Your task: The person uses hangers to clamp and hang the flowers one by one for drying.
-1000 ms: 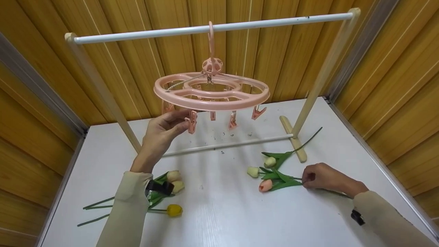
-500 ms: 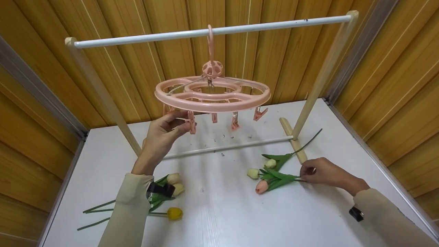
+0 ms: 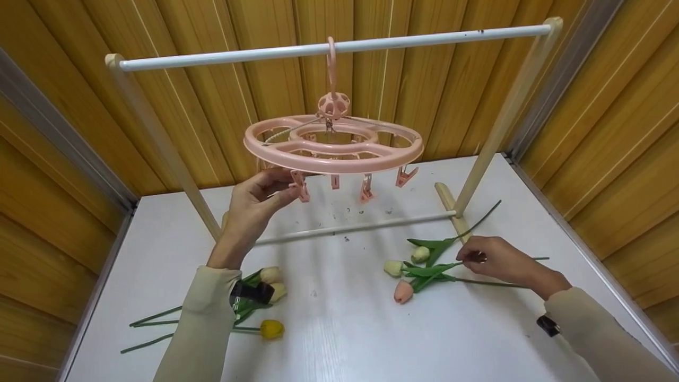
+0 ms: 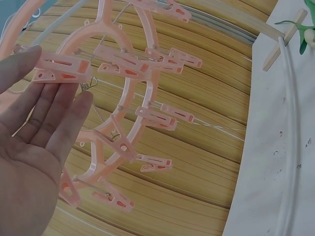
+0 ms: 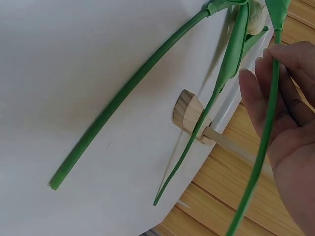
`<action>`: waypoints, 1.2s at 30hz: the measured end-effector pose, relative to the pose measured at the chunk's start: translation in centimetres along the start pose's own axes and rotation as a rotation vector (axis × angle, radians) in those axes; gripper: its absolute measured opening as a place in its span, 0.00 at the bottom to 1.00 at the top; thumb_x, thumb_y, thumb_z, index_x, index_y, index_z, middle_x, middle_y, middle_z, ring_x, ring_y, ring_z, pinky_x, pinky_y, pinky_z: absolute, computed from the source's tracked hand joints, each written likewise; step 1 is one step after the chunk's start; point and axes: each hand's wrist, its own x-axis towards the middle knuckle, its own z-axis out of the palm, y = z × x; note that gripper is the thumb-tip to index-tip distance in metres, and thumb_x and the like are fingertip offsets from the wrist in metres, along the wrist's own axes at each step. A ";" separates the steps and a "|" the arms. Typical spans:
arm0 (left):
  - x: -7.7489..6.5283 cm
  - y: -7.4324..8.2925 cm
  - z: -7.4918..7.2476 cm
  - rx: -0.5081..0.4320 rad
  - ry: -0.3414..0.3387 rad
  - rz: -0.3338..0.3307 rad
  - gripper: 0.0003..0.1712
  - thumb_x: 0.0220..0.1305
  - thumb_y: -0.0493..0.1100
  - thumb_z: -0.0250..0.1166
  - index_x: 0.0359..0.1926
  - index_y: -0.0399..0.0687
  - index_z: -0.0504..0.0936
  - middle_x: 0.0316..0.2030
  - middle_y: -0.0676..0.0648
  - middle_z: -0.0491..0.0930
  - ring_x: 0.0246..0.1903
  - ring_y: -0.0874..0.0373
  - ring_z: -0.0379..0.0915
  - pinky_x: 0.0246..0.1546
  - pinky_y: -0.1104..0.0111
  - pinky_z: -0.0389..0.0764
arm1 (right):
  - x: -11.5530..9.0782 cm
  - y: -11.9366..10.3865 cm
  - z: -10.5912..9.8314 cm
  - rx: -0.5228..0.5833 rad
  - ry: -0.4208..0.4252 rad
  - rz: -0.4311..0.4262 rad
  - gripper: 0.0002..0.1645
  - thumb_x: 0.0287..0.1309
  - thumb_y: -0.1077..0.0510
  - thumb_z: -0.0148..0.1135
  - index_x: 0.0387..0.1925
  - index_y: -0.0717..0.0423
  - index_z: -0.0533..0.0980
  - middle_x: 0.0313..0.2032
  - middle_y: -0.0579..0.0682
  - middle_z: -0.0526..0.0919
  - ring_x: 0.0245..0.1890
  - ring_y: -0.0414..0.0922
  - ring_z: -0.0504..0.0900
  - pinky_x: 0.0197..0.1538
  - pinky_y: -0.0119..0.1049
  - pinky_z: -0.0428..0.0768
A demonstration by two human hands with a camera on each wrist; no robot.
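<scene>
A pink round clip hanger (image 3: 334, 165) hangs by its hook from a white bar, with several clothespins below its ring. My left hand (image 3: 248, 207) pinches one pink clothespin (image 4: 61, 67) at the ring's near left, between thumb and fingers. On the right, my right hand (image 3: 498, 259) holds a tulip's green stem (image 5: 268, 113) between thumb and fingers, just behind the leaf. The held stem leads toward a cream tulip (image 3: 393, 268) in the head view. Beside it lie a pink tulip (image 3: 403, 292) and another pale tulip (image 3: 420, 254), whose stem crosses the wooden foot.
The stand has a white top bar (image 3: 238, 55), wooden posts and a low white crossbar (image 3: 371, 225). Left of centre on the white table (image 3: 339, 339), a yellow tulip (image 3: 271, 329) and two cream tulips (image 3: 270, 275) lie partly under my left forearm. Wood-grain panels surround the table.
My right hand has moved slightly away from me and left, raising its stem, while the pink tulip's stem now lies apart on the table. The clothespin in my left hand has tilted.
</scene>
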 end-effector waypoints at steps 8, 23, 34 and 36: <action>-0.1 0.2 0.2 -0.012 0.028 -0.015 0.16 0.69 0.37 0.74 0.56 0.39 0.87 0.46 0.43 0.89 0.47 0.46 0.85 0.51 0.63 0.87 | -0.2 0.4 0.6 -0.041 0.073 -0.085 0.12 0.58 0.71 0.76 0.39 0.55 0.86 0.37 0.42 0.85 0.37 0.38 0.83 0.40 0.29 0.85; -0.7 0.8 0.6 0.018 0.069 0.020 0.13 0.70 0.38 0.73 0.53 0.41 0.88 0.45 0.43 0.89 0.47 0.46 0.86 0.54 0.61 0.86 | 0.2 -1.2 0.2 -0.030 0.086 -0.081 0.12 0.60 0.73 0.74 0.41 0.55 0.87 0.37 0.42 0.86 0.38 0.38 0.84 0.42 0.29 0.86; -0.8 1.4 1.0 0.027 0.089 0.042 0.10 0.69 0.36 0.74 0.49 0.38 0.89 0.42 0.43 0.89 0.43 0.47 0.87 0.49 0.61 0.88 | 0.8 -2.9 -0.1 -0.047 0.149 -0.136 0.16 0.57 0.73 0.76 0.40 0.51 0.87 0.38 0.40 0.86 0.38 0.37 0.85 0.41 0.32 0.87; -0.9 1.5 1.1 0.036 0.090 0.043 0.10 0.69 0.36 0.74 0.49 0.39 0.89 0.42 0.44 0.89 0.43 0.48 0.87 0.49 0.62 0.88 | 1.0 -3.2 -0.2 -0.054 0.153 -0.139 0.15 0.57 0.73 0.76 0.41 0.52 0.88 0.38 0.39 0.87 0.38 0.37 0.85 0.41 0.31 0.87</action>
